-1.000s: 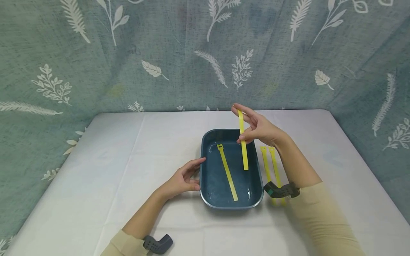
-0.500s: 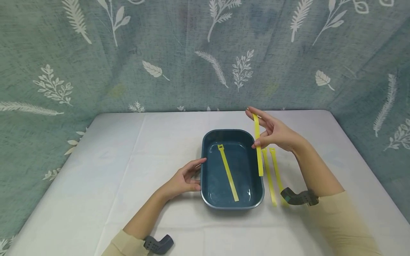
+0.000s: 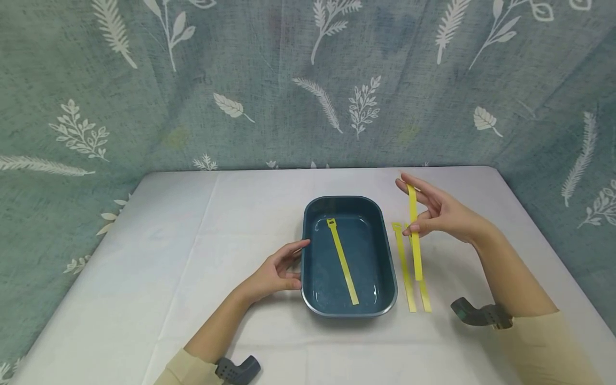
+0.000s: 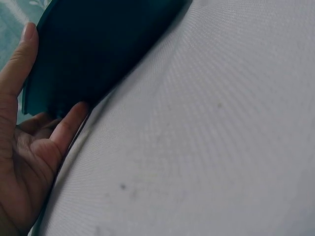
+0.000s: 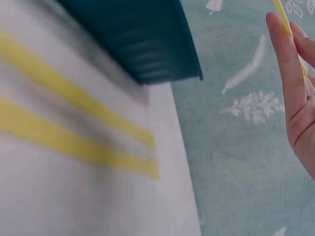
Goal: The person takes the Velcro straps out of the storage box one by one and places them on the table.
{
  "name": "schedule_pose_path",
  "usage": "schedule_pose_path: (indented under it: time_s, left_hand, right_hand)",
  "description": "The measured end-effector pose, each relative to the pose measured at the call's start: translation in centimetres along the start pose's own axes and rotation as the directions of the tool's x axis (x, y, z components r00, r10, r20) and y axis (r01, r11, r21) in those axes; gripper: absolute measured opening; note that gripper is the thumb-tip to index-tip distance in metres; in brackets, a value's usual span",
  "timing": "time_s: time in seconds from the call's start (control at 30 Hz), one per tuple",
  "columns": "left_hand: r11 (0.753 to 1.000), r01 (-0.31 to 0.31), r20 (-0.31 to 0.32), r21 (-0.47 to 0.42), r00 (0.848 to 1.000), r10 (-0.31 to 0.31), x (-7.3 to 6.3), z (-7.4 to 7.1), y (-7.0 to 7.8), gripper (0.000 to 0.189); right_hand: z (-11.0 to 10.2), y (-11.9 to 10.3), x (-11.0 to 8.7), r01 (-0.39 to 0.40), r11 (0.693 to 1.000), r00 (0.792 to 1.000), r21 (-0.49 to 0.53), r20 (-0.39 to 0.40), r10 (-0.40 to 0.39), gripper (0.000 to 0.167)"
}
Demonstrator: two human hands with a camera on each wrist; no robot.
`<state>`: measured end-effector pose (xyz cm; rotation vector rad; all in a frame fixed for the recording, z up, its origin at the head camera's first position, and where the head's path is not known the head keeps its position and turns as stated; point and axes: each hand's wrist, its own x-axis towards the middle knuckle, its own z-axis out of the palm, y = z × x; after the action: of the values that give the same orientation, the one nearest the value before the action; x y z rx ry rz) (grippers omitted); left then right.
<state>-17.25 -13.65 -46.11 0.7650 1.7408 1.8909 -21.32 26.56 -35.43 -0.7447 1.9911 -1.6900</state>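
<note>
My right hand (image 3: 449, 216) pinches a yellow cable strap (image 3: 416, 256) between thumb and fingers, right of the dark blue tray (image 3: 308, 303). The held strap hangs lengthwise, and the right wrist view shows part of this strap (image 5: 281, 14) at the fingers. Inside the tray lies one yellow cable strap (image 3: 343, 262) with a slotted head, slanting. My left hand (image 3: 271, 272) rests against the tray's left side, its fingertips and thumb touching the wall. The left wrist view shows those fingers (image 4: 71, 125) against the tray's outer wall (image 4: 93, 54).
Two more yellow straps, a left one (image 3: 405, 272) and a right one (image 3: 424, 297), lie on the white tablecloth (image 3: 231, 214) right of the tray. The held strap partly covers the right one. A leaf-patterned cloth (image 3: 269, 85) hangs behind the table.
My right hand has moved right and toward me with its strap, from over the tray to above the two straps on the table. My left hand and the tray stay put.
</note>
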Motion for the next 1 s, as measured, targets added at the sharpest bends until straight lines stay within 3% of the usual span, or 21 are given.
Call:
schedule_pose_path:
  time_s: [0.43, 0.73, 1.0]
  left_hand:
    - [1.0, -0.002, 0.004, -0.003, 1.0, 0.002, 0.0, 0.1, 0.0, 0.089]
    - [1.0, 0.018, 0.002, 0.0, 1.0, -0.018, 0.0, 0.1, 0.1, 0.088]
    - [0.999, 0.034, -0.015, 0.006, 0.999, -0.034, -0.1, 0.1, 0.2, 0.089]
  right_hand:
    - [-0.5, 2.3, -4.0, 0.003, 1.0, 1.0, -0.019, -0.004, -0.003, 0.092]
    - [-0.1, 4.0, -6.0, -0.086, 0.996, 0.994, -0.036, -0.07, 0.084, 0.094]
    - [0.7, 5.8, -6.6, -0.159, 0.986, 0.978, -0.042, -0.147, 0.151, 0.097]
